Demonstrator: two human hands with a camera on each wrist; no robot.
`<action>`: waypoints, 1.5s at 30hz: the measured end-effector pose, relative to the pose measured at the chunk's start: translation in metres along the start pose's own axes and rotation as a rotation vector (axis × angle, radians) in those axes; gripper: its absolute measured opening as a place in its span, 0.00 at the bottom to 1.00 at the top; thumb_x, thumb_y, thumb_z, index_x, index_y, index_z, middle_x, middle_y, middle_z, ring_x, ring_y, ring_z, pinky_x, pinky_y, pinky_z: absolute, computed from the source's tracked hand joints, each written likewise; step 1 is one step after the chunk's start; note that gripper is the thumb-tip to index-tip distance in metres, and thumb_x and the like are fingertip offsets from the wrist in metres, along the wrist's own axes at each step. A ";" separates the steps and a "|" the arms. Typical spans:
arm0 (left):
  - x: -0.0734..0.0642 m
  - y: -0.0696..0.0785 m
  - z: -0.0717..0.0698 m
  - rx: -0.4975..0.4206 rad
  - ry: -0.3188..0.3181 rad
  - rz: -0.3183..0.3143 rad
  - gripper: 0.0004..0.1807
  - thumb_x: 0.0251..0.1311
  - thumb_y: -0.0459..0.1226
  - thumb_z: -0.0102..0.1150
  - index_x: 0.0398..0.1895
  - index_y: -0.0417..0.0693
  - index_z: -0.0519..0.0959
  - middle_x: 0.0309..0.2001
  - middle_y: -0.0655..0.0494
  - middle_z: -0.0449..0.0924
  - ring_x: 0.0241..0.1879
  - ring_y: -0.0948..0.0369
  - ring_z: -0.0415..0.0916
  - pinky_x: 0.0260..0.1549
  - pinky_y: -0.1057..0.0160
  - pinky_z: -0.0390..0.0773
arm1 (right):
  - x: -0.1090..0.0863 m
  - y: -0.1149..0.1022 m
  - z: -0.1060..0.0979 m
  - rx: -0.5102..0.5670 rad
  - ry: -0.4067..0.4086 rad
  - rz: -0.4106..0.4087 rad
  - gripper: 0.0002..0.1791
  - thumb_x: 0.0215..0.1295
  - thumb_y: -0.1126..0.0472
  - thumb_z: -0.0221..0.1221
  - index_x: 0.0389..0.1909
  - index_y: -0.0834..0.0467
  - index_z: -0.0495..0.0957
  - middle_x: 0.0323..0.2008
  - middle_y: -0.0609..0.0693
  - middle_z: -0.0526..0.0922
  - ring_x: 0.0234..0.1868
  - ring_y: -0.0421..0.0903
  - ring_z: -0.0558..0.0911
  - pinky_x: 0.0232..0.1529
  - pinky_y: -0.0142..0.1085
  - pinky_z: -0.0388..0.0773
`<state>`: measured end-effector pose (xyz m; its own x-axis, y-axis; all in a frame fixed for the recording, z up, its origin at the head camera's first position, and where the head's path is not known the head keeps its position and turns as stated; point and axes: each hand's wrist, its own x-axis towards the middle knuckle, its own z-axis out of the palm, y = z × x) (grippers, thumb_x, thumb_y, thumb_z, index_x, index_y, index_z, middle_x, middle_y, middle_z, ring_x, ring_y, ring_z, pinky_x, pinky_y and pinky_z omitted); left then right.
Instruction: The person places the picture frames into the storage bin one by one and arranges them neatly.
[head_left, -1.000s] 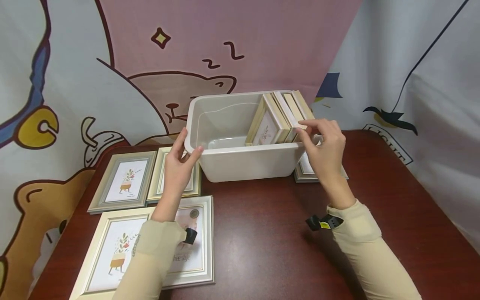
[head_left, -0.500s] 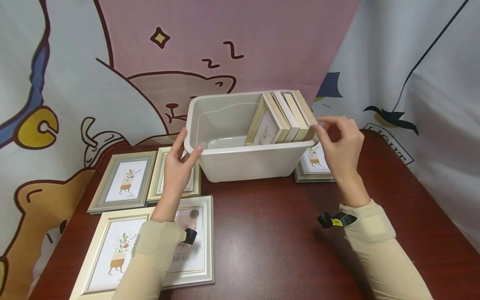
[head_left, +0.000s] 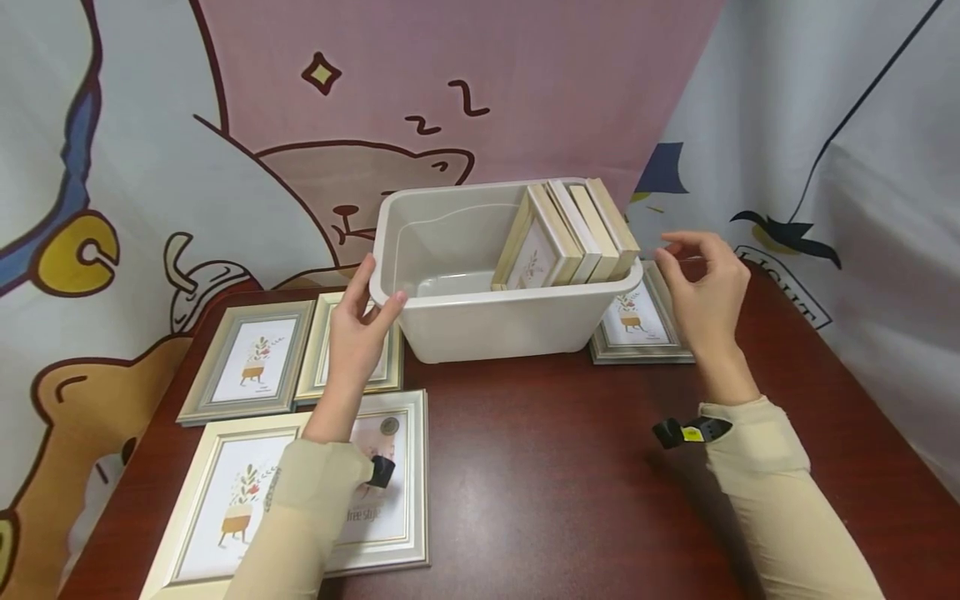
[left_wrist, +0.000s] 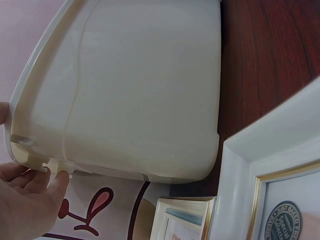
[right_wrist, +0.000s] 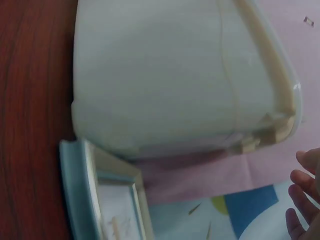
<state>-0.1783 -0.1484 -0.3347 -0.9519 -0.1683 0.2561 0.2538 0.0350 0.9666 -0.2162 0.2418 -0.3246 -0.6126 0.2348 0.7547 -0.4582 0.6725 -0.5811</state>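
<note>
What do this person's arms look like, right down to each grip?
Plain cream-beige long sleeves: left sleeve, right sleeve. Small black devices at both wrists: left device, right device with a yellow patch. Left grip and right grip wear no gloves.

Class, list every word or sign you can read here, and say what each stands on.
"free style": picture in the white frame
"JUST BAKED": its round badge
"Special": same badge; remaining lettering unclear
"LIGHT": wall cloth
"Z Z": wall cloth
Plant pictures' captions: too small to read
</note>
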 end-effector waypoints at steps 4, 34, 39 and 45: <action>-0.001 0.001 0.000 -0.002 0.001 0.002 0.37 0.63 0.29 0.62 0.76 0.42 0.60 0.78 0.53 0.58 0.75 0.56 0.60 0.71 0.60 0.67 | 0.000 0.013 0.000 -0.019 -0.028 0.033 0.11 0.64 0.64 0.65 0.46 0.62 0.85 0.41 0.60 0.87 0.37 0.18 0.76 0.38 0.12 0.70; 0.001 -0.001 0.000 0.016 -0.011 0.010 0.38 0.64 0.30 0.62 0.76 0.42 0.60 0.78 0.53 0.57 0.75 0.56 0.59 0.69 0.62 0.70 | 0.039 0.144 0.012 -0.001 -1.036 0.586 0.46 0.75 0.56 0.53 0.80 0.58 0.33 0.79 0.69 0.38 0.78 0.70 0.43 0.75 0.69 0.43; 0.001 0.001 0.000 0.025 -0.014 0.008 0.37 0.64 0.31 0.62 0.76 0.43 0.60 0.78 0.54 0.57 0.75 0.56 0.59 0.69 0.61 0.70 | 0.039 0.154 0.015 -0.052 -1.131 0.573 0.48 0.72 0.61 0.56 0.79 0.62 0.34 0.77 0.73 0.38 0.77 0.73 0.41 0.74 0.70 0.43; 0.001 0.001 -0.001 0.033 -0.002 0.014 0.37 0.65 0.31 0.62 0.76 0.43 0.60 0.78 0.53 0.57 0.74 0.56 0.61 0.69 0.61 0.70 | 0.037 0.155 0.021 -0.125 -1.133 0.460 0.48 0.63 0.70 0.60 0.77 0.69 0.41 0.75 0.76 0.41 0.76 0.75 0.42 0.74 0.69 0.42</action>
<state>-0.1785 -0.1496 -0.3338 -0.9487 -0.1653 0.2695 0.2613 0.0698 0.9627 -0.3235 0.3401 -0.3933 -0.9426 -0.2323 -0.2397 -0.0250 0.7653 -0.6432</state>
